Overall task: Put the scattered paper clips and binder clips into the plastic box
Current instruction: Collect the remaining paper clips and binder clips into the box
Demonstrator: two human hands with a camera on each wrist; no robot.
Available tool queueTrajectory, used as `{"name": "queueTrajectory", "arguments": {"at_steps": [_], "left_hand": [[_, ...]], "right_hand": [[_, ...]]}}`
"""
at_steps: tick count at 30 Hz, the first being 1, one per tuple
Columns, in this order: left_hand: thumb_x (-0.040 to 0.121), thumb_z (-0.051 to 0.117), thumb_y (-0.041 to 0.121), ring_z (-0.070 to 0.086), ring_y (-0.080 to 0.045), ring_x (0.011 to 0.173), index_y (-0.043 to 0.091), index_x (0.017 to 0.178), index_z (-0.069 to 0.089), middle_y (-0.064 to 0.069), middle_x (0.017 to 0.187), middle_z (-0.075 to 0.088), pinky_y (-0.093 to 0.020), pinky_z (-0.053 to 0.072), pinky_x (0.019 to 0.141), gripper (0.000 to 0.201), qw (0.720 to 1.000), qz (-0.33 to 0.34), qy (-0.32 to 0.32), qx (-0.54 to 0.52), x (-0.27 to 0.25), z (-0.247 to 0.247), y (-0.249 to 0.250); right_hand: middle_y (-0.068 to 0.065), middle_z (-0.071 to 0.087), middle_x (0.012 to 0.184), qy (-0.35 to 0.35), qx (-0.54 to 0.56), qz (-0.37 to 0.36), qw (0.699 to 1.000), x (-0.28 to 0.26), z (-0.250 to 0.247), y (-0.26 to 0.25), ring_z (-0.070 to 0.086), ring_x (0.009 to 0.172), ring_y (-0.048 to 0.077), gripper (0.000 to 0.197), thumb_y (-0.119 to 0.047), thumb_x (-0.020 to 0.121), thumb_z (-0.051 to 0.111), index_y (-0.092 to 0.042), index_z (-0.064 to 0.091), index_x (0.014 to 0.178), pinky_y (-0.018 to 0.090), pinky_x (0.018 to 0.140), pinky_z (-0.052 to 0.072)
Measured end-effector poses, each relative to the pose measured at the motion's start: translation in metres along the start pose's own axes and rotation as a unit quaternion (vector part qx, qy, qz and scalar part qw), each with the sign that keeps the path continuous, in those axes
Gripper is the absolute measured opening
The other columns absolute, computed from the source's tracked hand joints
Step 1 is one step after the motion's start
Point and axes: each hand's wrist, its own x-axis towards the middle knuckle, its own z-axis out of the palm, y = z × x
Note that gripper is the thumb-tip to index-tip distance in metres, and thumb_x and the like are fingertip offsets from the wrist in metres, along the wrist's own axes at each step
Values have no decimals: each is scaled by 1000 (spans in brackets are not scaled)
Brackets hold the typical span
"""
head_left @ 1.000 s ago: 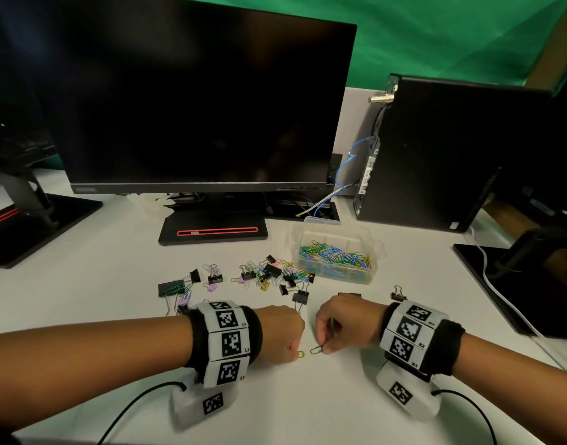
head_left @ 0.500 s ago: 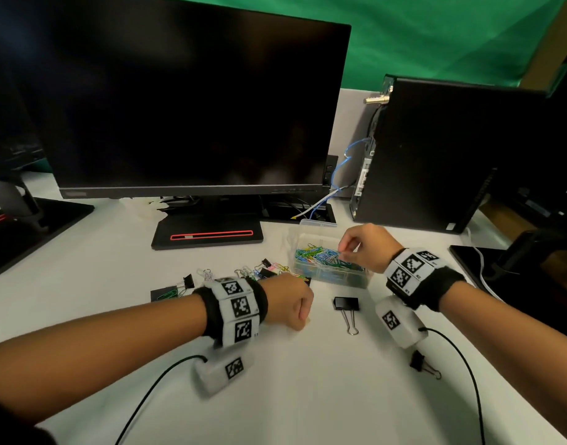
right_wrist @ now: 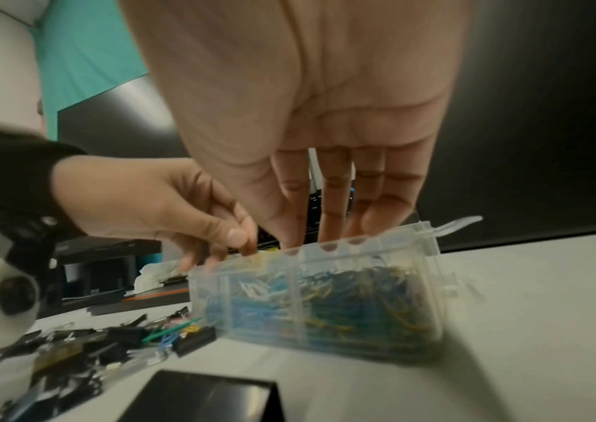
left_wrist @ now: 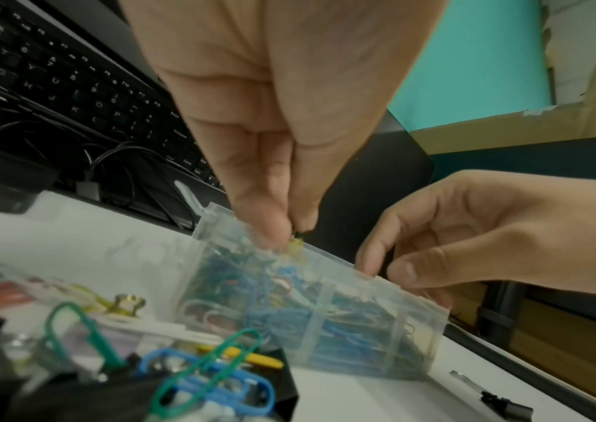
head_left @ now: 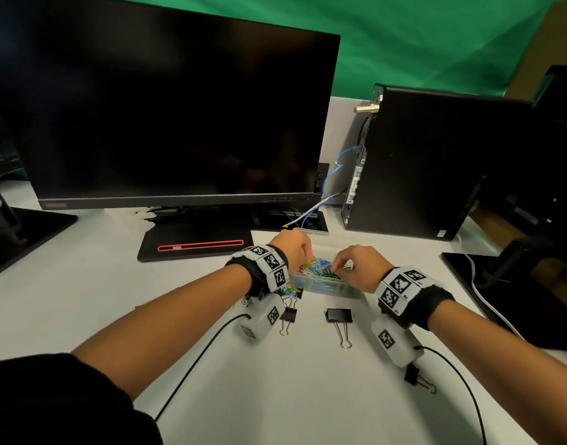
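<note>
A clear plastic box (head_left: pixel 327 287) full of coloured paper clips stands mid-table. My left hand (head_left: pixel 307 261) hovers over its left end and pinches a small yellow paper clip (left_wrist: pixel 295 244) between thumb and fingertips. My right hand (head_left: pixel 338 266) is over the right end, its fingers (right_wrist: pixel 328 200) straight and pointing down at the box (right_wrist: pixel 325 308) rim, holding nothing. A large black binder clip (head_left: pixel 338 316) lies in front of the box; smaller ones lie at the left (head_left: pixel 288 316) and under my right forearm (head_left: pixel 413 375). A loose clip pile (left_wrist: pixel 198 371) lies left of the box (left_wrist: pixel 361 328), mostly hidden by my left wrist in the head view.
A large dark monitor (head_left: pixel 166 117) on its stand (head_left: pixel 195 245) fills the back. A black computer tower (head_left: pixel 436 168) with cables stands at the back right, and a dark device (head_left: pixel 532 284) sits at the right edge. Another monitor base (head_left: pixel 25 232) lies far left.
My left hand has risen from the table and moved forward over the box with the yellow paper clip. My right hand has stayed over the box, its fingers now straightened.
</note>
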Motion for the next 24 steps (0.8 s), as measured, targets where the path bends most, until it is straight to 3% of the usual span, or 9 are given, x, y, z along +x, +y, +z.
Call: {"name": "queueTrajectory", "arguments": {"at_steps": [4, 6, 9, 12, 14, 17, 19, 21, 24], "left_hand": [[94, 44, 4, 67, -29, 81, 5, 101, 68, -13, 112, 65, -31, 54, 72, 25, 1000, 0, 3, -3, -1, -4, -1], [93, 40, 7, 63, -31, 89, 9, 94, 65, -13, 101, 63, -31, 49, 73, 26, 999, -7, 20, 27, -3, -9, -6], [93, 39, 15, 57, -29, 82, 10, 80, 52, -10, 81, 56, -28, 41, 64, 19, 997, -39, 43, 51, -9, -15, -18], [95, 41, 25, 59, -33, 98, 2, 104, 56, -16, 103, 62, -34, 46, 77, 29, 993, -72, 30, 83, -18, -21, -37], [95, 44, 28, 59, -31, 102, 3, 107, 56, -15, 112, 62, -35, 47, 81, 30, 992, -77, 17, 101, -25, -24, -51], [90, 53, 30, 57, -23, 96, 12, 106, 59, -7, 113, 61, -30, 46, 79, 25, 988, -78, -29, 129, -38, -26, -67], [88, 58, 35, 57, -21, 102, 17, 116, 58, -5, 118, 60, -30, 46, 84, 34, 983, -62, -77, 156, -47, -24, -72], [87, 59, 36, 55, -22, 108, 19, 124, 56, -5, 120, 58, -29, 44, 88, 41, 979, -38, -102, 171, -57, -21, -72], [86, 58, 28, 57, -29, 106, 15, 121, 58, -12, 116, 60, -31, 45, 89, 37, 977, 13, -121, 175, -70, -14, -67]], "right_hand": [[3, 67, 103, 6, -5, -22, 1000, -3, 2, -10, 48, 82, 10, 17, -11, 86, 57, -16, 71, 93, 19, 76, 37], [3, 67, 102, 8, -5, -44, 999, -4, 3, -19, 48, 82, 10, 18, -10, 86, 56, -15, 71, 93, 18, 76, 36], [3, 69, 101, -4, 20, -80, 997, -3, 9, -33, 52, 81, 10, 15, -11, 84, 59, -16, 72, 91, 17, 77, 39], [2, 70, 104, -30, 11, -113, 993, -1, 15, -48, 51, 81, 6, 18, -11, 85, 58, -16, 72, 96, 16, 77, 38], [1, 68, 113, -60, -18, -133, 989, 0, 17, -59, 54, 87, 9, 25, -11, 86, 57, -16, 69, 107, 17, 81, 39], [4, 64, 121, -114, -79, -154, 978, 4, 24, -71, 58, 109, 20, 38, -11, 86, 56, -19, 60, 123, 26, 93, 44], [9, 60, 126, -138, -124, -152, 971, 6, 30, -76, 54, 117, 27, 44, -11, 86, 55, -19, 54, 129, 37, 99, 46], [12, 58, 128, -147, -155, -147, 966, 6, 35, -81, 52, 119, 30, 45, -11, 86, 55, -17, 52, 131, 42, 99, 46], [13, 60, 124, -151, -173, -142, 963, 4, 37, -86, 54, 116, 31, 42, -6, 86, 53, -15, 55, 128, 41, 97, 47]]}}
